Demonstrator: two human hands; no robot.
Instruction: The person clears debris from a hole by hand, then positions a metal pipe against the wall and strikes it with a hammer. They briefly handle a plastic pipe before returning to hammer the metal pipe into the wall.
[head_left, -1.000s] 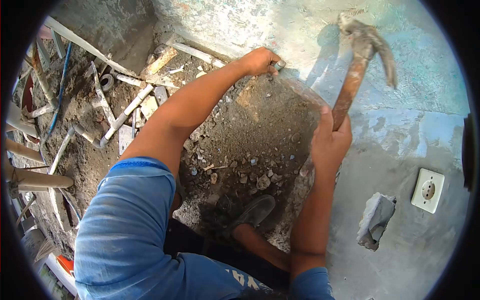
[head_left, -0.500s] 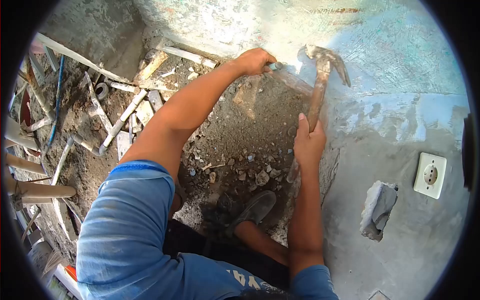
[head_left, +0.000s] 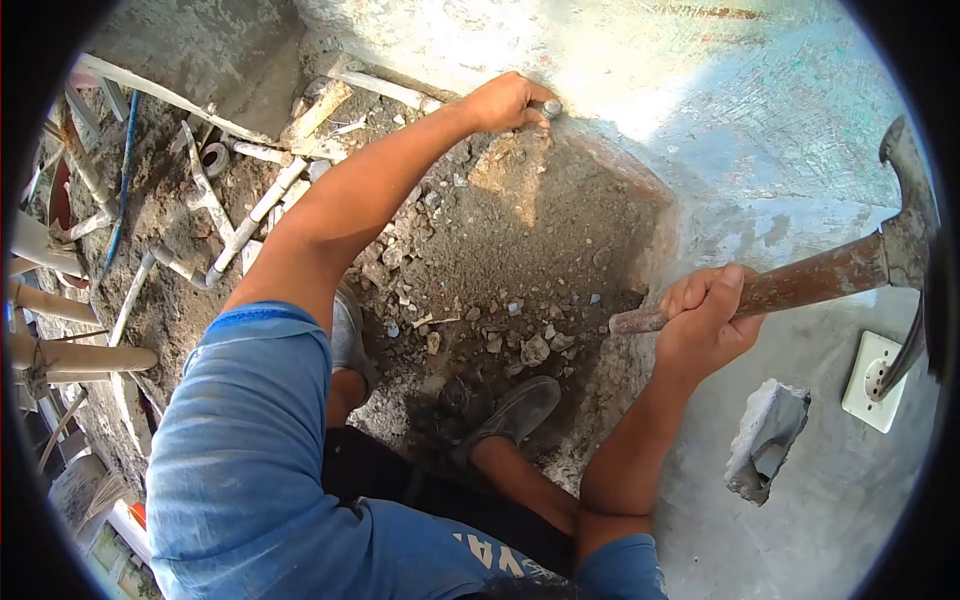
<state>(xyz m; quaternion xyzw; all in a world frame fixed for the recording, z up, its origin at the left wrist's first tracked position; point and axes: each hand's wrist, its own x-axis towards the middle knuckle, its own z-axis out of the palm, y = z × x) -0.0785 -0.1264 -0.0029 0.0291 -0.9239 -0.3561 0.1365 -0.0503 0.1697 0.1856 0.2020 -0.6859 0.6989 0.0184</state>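
My left hand (head_left: pixel 505 102) is closed around a chisel (head_left: pixel 551 107) at the foot of the painted wall. Only the chisel's round grey end shows past my fingers; the rest is hidden. My right hand (head_left: pixel 708 315) grips a claw hammer (head_left: pixel 815 275) by the lower part of its worn wooden handle. The hammer's rusty head (head_left: pixel 908 235) is out at the far right, well apart from the chisel and in front of the grey wall.
Rubble and loose stones (head_left: pixel 535 349) cover the dirt around my shoes (head_left: pixel 520 410). Plastic pipes (head_left: pixel 250 222) and scraps lie at the left. In the right wall are a white socket (head_left: pixel 868 375) and a broken-out hole (head_left: pixel 768 440).
The hammer has swung from near the chisel out to the right, its handle turning from upright to nearly level. My left hand has shifted slightly up, still holding the chisel.
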